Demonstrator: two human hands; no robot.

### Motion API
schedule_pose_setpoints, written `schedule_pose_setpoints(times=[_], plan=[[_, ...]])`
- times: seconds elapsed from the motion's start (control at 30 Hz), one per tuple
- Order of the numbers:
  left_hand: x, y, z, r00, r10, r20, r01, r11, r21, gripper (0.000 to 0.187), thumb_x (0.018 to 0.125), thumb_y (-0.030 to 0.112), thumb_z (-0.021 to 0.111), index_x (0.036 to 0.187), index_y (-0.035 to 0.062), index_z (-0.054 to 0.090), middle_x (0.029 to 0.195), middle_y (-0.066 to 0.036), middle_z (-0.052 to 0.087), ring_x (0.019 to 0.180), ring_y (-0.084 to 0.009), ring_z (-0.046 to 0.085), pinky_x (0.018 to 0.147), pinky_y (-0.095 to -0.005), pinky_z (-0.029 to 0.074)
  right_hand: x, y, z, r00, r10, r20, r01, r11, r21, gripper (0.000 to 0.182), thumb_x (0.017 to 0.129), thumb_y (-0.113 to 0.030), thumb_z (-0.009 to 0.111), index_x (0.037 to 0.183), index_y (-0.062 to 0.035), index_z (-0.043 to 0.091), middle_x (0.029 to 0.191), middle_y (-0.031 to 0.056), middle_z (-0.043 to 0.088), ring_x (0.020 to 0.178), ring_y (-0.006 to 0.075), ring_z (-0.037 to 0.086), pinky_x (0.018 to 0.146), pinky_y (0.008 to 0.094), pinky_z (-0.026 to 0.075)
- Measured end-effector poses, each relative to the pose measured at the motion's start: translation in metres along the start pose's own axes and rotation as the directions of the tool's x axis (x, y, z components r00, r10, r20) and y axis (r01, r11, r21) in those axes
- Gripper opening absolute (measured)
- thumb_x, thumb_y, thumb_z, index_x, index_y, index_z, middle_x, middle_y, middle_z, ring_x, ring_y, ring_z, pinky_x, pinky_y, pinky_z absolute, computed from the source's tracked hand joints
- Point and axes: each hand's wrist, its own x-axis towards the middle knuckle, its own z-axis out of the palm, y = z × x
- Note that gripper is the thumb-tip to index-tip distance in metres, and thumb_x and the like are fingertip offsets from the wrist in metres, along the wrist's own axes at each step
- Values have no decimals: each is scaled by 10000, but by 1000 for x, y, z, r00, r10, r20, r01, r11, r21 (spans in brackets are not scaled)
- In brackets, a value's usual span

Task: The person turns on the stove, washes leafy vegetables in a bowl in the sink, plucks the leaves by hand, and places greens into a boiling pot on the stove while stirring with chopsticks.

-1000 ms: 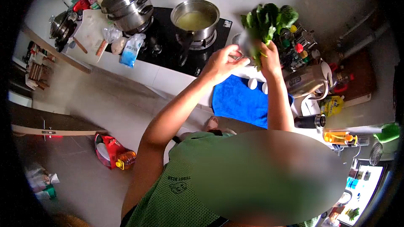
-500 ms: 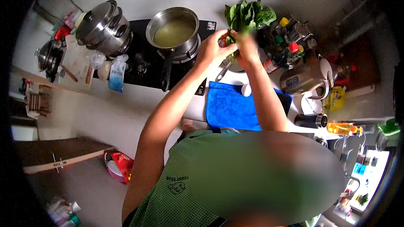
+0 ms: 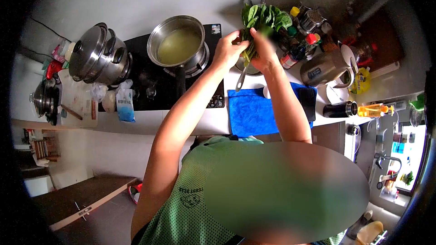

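A bunch of dark green leafy greens (image 3: 265,17) is held up over the counter, right of the stove. My right hand (image 3: 264,54) is wrapped round its stems, partly smeared by a blur. From the left, my left hand (image 3: 228,51) reaches in, thumb and fingers closed on the edge of the same bunch; its fingertips are partly hidden among the leaves. Beneath the hands, a metal-handled utensil (image 3: 241,79) rests by a partly hidden round dish (image 3: 254,70).
A saucepan (image 3: 176,45) of yellowish liquid sits on the black stove (image 3: 141,70), beside a lidded steel pot (image 3: 97,54). Nearer me lie a blue cloth (image 3: 252,113) and a phone (image 3: 308,102). Bottles (image 3: 297,47) and a kettle (image 3: 322,70) stand at right.
The view has shifted, so the stove and pots appear farther left. Both hands stay at the greens, with the bunch now a little more upright and more of the utensil showing.
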Motion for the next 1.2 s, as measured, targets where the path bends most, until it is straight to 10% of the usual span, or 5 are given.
schedule_pose_setpoints(times=[0.53, 0.7, 1.0, 1.2], plan=[[0, 7, -17, 952, -296, 74, 305, 927, -217, 179, 790, 138, 499, 948, 56, 520, 793, 6, 509, 657, -51, 472, 546, -170, 413, -6, -10, -3, 998, 7, -55, -13, 994, -110, 109, 777, -78, 524, 859, -8, 536, 787, 82, 593, 655, 175, 586, 582, 280, 492], [6, 2, -8, 990, -143, 12, 139, 977, 161, 226, 802, 237, 533, 951, 68, 526, 781, 18, 507, 658, -50, 449, 517, -180, 362, -7, -8, 4, 999, -28, -45, 22, 992, -124, 132, 780, -106, 541, 872, -11, 549, 787, 75, 591, 659, 163, 584, 578, 280, 489], [2, 14, -22, 940, -297, 168, 339, 866, -367, 172, 823, 209, 509, 846, 40, 532, 677, 37, 451, 561, -30, 396, 442, -151, 319, -17, -20, 2, 997, 62, 46, -56, 992, -113, 170, 765, -63, 529, 916, 15, 543, 843, 108, 592, 704, 198, 593, 649, 303, 504], [3, 14, -8, 955, -279, 96, 289, 951, -108, 237, 750, 321, 600, 812, 103, 530, 614, 67, 399, 509, -23, 336, 425, -149, 264, -16, -22, -3, 993, 107, 52, -96, 978, -188, 194, 757, -74, 509, 926, 18, 535, 832, 109, 589, 714, 205, 591, 651, 303, 500]])
